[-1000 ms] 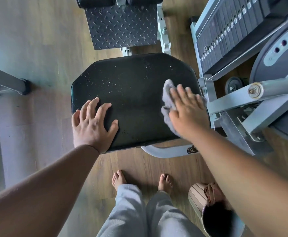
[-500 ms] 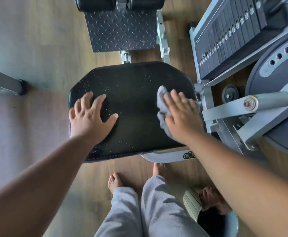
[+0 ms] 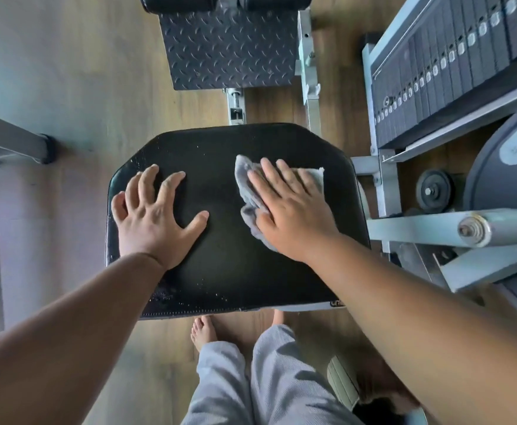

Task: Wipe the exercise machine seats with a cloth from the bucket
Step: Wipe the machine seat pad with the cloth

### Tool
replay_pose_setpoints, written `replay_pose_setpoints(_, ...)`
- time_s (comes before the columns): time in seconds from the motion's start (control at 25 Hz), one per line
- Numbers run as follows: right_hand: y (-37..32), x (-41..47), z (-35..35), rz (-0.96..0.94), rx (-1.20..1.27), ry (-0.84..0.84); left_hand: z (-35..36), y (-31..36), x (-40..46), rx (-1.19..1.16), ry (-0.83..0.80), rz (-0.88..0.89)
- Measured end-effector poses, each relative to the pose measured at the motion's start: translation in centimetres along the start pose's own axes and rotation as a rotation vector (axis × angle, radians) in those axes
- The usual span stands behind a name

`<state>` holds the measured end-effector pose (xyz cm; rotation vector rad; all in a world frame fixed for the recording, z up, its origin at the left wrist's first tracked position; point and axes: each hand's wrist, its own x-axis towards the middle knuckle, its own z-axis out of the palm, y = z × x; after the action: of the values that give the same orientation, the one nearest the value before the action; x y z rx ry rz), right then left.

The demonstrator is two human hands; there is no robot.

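Directly below the head camera sits one black padded seat (image 3: 220, 271), roughly square with its two far corners cut off, its surface facing straight up. One grey cloth (image 3: 248, 191) lies crumpled on the seat's right half. Its long axis runs from the far edge of the seat back toward the person, slanting slightly to the right.

Two bare hands rest on the seat. The right hand (image 3: 294, 213) lies flat on top of the cloth, fingers (image 3: 269, 179) extended and held close together, pressing it against the padding without curling around it. The cloth shows beyond the fingertips, along the thumb side, and at a pale corner past the little finger; the rest is hidden under the palm. The left hand (image 3: 156, 216) is spread open with fingers fanned, palm down on the seat's left half, holding nothing and well apart from the cloth.

Small pale specks dot the seat near its front and left edges. Beyond the seat is one dark tread-patterned footplate (image 3: 226, 47). To the right stands a weight stack (image 3: 441, 65) in a pale metal frame. One bare foot (image 3: 203, 331) shows clearly on the wooden floor (image 3: 67, 72) in front of the seat.
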<state>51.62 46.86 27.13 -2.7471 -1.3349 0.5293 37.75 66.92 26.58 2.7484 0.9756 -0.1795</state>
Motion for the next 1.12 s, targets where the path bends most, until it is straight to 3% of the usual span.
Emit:
replay_pose_setpoints(0.08,3.1,-1.3,-0.3,0.016,-0.032,-0.023,0.1,0.0,-0.1,-0.001,-0.002,-0.005)
replay_pose_setpoints(0.28,4.4,5.6,-1.5,0.411,0.058,0.063,0.1,0.1,0.1,-0.004,0.006,-0.012)
replay_pose_setpoints(0.36,1.2,9.1,-1.9,0.333,0.091,0.044,0.2,0.0,0.0,-0.002,0.011,-0.013)
replay_pose_setpoints(0.44,-1.4,9.8,-1.6,0.114,0.051,-0.013,0.2,-0.1,0.1,-0.002,0.011,-0.011)
replay_pose_setpoints(0.52,-1.5,7.5,-1.1,-0.105,0.011,-0.054,0.2,-0.1,0.1,-0.008,0.0,-0.002)
replay_pose_setpoints(0.6,0.6,4.3,-0.7,-0.209,-0.012,-0.061,0.2,-0.2,0.2,-0.012,-0.001,0.003)
replay_pose_setpoints(0.76,4.7,4.9,-1.2,0.107,-0.044,-0.024,0.4,-0.3,0.1,-0.014,0.02,0.006)
replay_pose_setpoints(0.88,1.4,9.3,-1.6,0.279,0.051,0.016,0.5,-0.3,0.2,-0.015,0.026,0.007)
replay_pose_setpoints(1.04,-1.1,5.9,-0.5,-0.08,-0.012,-0.037,0.4,-0.3,0.2,-0.017,0.024,0.009)
replay_pose_setpoints(1.12,1.5,2.6,-0.3,-0.132,-0.041,-0.044,0.4,-0.3,0.2,-0.02,0.025,0.015)
